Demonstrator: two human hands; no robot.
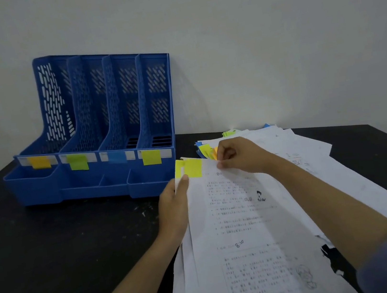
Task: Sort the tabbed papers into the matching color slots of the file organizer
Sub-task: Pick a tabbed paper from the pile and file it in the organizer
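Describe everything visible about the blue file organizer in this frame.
The file organizer is blue perforated plastic, upright on the black table against the wall. It has four empty slots, labelled left to right orange, green, blue and yellow-green, with low trays in front. Neither hand touches it.

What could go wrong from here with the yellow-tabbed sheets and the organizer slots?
1. The left hand grips several sheets at once; only the top one's yellow tab shows fully, so a differently tabbed sheet could ride along.
2. The yellow slot label and green slot label look close in this light; a mix-up seems possible.
3. The right hand pinches the top edge over the loose pile; lifting may drag or scatter other papers.
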